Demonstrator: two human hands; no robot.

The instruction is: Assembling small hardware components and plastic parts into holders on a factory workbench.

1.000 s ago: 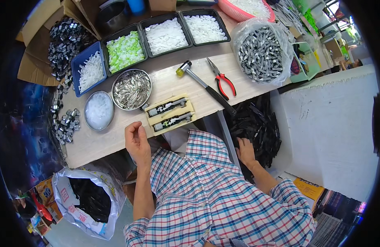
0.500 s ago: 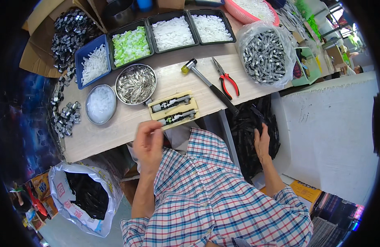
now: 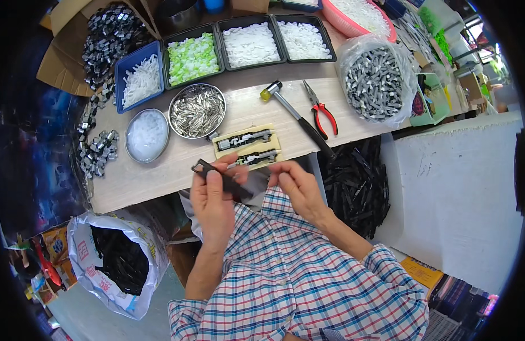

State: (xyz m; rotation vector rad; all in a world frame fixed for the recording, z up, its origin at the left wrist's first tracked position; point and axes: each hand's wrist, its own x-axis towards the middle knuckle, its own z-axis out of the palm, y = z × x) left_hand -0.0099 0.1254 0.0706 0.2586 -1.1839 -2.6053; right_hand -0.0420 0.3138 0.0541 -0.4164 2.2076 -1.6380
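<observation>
Head view: flat black plastic strip (image 3: 220,177), slotted end, in left hand (image 3: 212,200).

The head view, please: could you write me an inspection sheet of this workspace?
Surface: pale wooden bench, crowded along its far side.
Job's things: black plastic strip in the left hand; right hand at its near end; yellowish jig holding two metal assemblies.
Clutter: mallet, red-handled pliers, bowl of metal pins, trays of white and green pieces, bag of grey metal parts.
Hands: both bare, over the bench's near edge.
Cables: nothing seen.
Surroundings: bags of black parts below; white block to the right.
</observation>
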